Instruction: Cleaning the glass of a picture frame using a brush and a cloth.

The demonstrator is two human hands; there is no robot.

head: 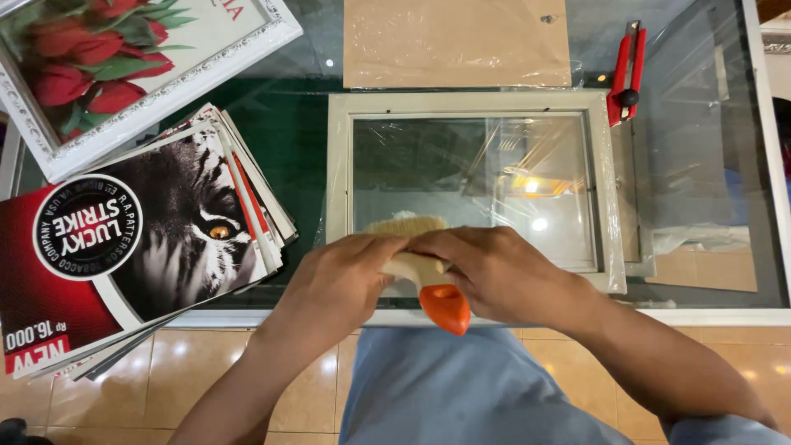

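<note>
A pale picture frame (342,165) with a glass pane lies face down on the glass table, partly wrapped in clear plastic film. A flat brush (409,225) with light bristles and an orange handle end (445,306) rests over the frame's near edge. My left hand (338,276) and my right hand (498,272) both grip the brush's pale wooden body, fingers meeting over it. The bristles touch the glass near the frame's lower left.
A stack of printed posters (156,239) lies at the left. A white framed tulip picture (124,66) sits at the top left. A brown backing board (457,41) lies behind the frame, a red cutter (626,74) to its right. The table edge (709,316) runs near me.
</note>
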